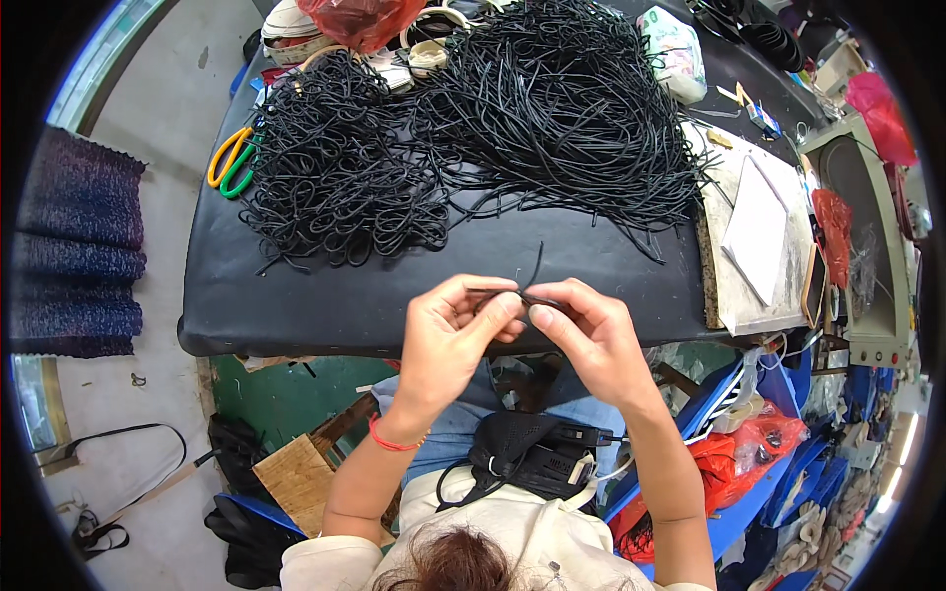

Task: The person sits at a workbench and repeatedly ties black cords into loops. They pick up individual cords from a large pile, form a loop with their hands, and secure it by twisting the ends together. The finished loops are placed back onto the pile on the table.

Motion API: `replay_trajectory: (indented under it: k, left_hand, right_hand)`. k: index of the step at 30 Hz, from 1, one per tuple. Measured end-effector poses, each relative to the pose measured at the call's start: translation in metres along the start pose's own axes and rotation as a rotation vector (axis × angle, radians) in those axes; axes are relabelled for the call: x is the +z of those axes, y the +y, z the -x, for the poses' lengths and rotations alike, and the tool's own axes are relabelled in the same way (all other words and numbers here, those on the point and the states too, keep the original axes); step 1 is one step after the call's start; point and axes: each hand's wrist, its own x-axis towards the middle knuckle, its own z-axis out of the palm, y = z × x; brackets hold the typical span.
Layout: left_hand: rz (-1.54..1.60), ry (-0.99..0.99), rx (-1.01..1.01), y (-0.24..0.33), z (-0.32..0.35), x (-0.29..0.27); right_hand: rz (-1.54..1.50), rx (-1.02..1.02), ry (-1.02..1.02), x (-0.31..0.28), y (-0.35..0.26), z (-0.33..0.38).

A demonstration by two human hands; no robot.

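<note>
Close together at the front edge of the black table, my left hand (453, 330) and my right hand (586, 330) both pinch a thin black cord (537, 264). One end of it sticks up between my fingertips, while the part inside my fingers is mostly hidden. Beyond my hands lie two heaps of similar cord. The left heap of looped black cords (340, 167) looks curled and knotted; the larger right heap of black cords (581, 108) has longer, straighter strands.
Scissors with yellow and green handles (235, 163) lie left of the looped heap. At the right stands a pale board (724, 286) with a white sheet (757, 231) on it. A red plastic bag (365, 20) sits at the back. Below right, red bags (729, 463) rest in a blue container.
</note>
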Motion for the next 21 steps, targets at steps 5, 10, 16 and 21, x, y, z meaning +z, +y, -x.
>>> replay_trajectory:
  k: [5, 10, 16, 21]
  left_hand:
    - [-1.043, 0.449, 0.580, 0.051, -0.037, -0.048]
    - [-1.329, 0.673, 0.961, 0.063, -0.049, -0.037]
    - [-1.239, 0.120, 0.872, 0.011, -0.030, -0.005]
    - [-0.824, -0.053, 0.361, 0.014, -0.002, -0.008]
  right_hand:
    - [0.613, -0.399, 0.328, -0.024, 0.017, -0.065]
    - [0.973, -0.618, 0.482, -0.028, 0.037, -0.100]
    - [0.988, -0.811, 0.318, -0.017, 0.012, -0.046]
    - [0.991, -0.824, 0.242, -0.021, -0.007, -0.023]
